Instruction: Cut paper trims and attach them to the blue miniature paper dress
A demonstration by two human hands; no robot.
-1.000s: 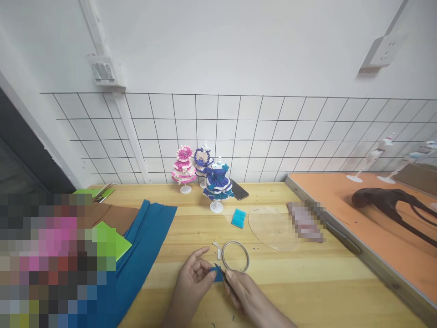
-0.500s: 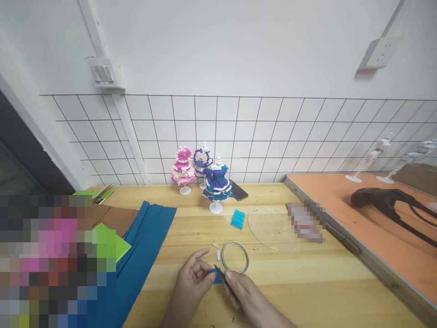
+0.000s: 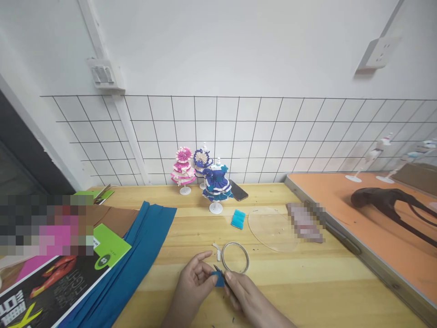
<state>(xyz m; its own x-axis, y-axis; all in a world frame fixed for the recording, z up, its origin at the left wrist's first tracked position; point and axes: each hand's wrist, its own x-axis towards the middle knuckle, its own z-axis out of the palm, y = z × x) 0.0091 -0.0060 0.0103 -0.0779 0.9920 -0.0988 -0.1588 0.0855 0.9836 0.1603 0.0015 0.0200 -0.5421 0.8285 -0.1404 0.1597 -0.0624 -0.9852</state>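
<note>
Between the thumb and fingers of my left hand is a small dark-blue piece of what looks like fabric. My right hand is closed around a slim, dark pointed tool, perhaps small snips. Its tip lies across the blue piece, close to my left thumb; whether its blades are parted I cannot tell. Just beyond my hands a pale ring rests on the table, with a small white strip at its left.
Small decorated dress stands, one blue and one pink, stand at the back near a phone. A turquoise piece and a clear disc lie mid-table. Blue cloth and a printed package are at left; an orange surface is at right.
Both hands stay nearly in place. The blue piece has shifted slightly downward in my fingers, with less of it showing above the left thumb.
</note>
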